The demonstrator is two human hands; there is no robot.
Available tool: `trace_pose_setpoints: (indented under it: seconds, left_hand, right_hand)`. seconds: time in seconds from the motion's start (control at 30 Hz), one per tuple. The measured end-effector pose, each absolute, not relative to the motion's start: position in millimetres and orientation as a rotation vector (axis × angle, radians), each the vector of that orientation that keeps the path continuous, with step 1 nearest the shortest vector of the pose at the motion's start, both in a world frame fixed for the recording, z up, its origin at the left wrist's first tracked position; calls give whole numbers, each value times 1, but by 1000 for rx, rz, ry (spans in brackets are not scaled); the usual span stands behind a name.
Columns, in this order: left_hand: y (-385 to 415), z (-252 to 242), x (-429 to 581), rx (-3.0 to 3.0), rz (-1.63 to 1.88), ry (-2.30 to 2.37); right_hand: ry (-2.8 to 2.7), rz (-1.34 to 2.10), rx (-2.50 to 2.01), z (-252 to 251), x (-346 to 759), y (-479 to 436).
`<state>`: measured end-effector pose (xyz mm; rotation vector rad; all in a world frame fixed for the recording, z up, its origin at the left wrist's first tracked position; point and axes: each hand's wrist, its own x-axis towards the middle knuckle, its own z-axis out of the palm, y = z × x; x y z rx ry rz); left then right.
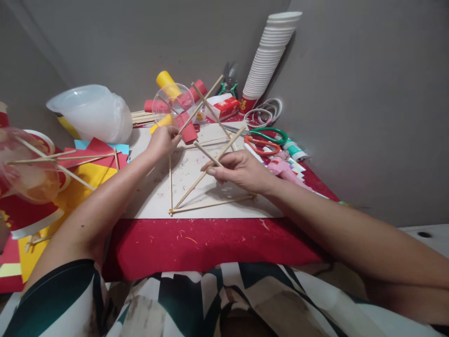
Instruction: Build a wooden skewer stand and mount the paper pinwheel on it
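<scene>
A frame of thin wooden sticks stands on a pale board that lies on the red table cover. My left hand is closed round the far end of one stick, close to a clear plastic cup. My right hand pinches a slanted stick of the same frame where two sticks cross. Both forearms reach in from the bottom of the picture.
A tall stack of paper cups leans at the back right. Orange and green scissors, a glue tube, a pink tool, red and yellow paper rolls and coloured paper sheets lie around. Another stick frame rests at the left.
</scene>
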<state>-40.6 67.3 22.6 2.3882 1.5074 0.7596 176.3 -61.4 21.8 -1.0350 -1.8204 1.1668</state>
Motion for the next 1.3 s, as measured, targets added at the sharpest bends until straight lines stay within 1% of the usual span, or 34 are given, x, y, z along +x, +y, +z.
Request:
trace_pose_setpoints:
  seconds: [0.17, 0.4, 0.83, 1.1, 1.3]
  left_hand:
    - [70, 33, -36, 2198, 718, 1388]
    - [72, 19, -39, 2124, 682, 1374]
    - [68, 26, -48, 2517, 462, 1407]
    - [54, 20, -50, 2666, 159, 1740]
    - [54, 9, -50, 2679, 279, 1692]
  right_hand:
    - [-1796, 1182, -1010, 21, 176, -61]
    - [-1781, 1191, -991, 21, 177, -60]
    - [-1775, 1163, -949, 22, 183, -62]
    - [-1772, 1148, -967, 22, 185, -65]
    - [-1753, 1146, -939, 22, 184, -65]
